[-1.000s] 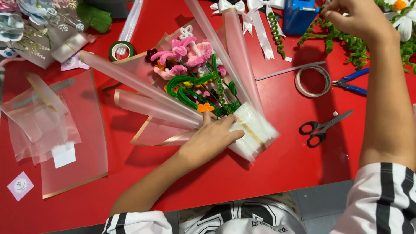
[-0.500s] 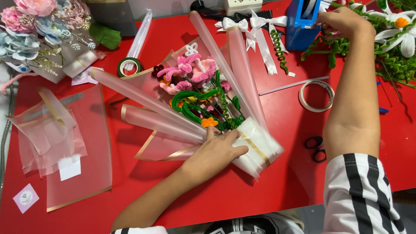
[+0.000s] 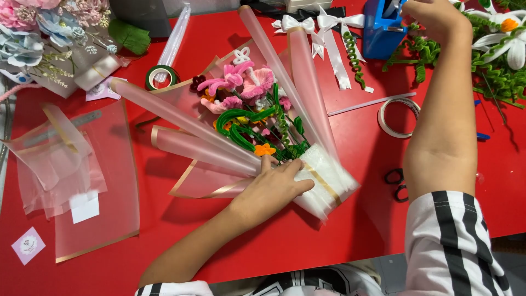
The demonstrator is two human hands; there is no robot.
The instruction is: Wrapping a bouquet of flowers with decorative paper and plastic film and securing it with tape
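The red surface (image 3: 307,241) is free along its near edge, below the wrapped bouquet (image 3: 257,131). Toward the far right corner, the tape roll (image 3: 397,117), scissors (image 3: 395,183), blue tape dispenser (image 3: 382,30) and white ribbon bows (image 3: 323,27) stand in the way. Clear wrapping sheets (image 3: 82,175) cover the left side.

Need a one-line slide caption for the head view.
Left hand presses a translucent-wrapped pipe-cleaner flower bouquet on the red table; right hand reaches the blue tape dispenser.
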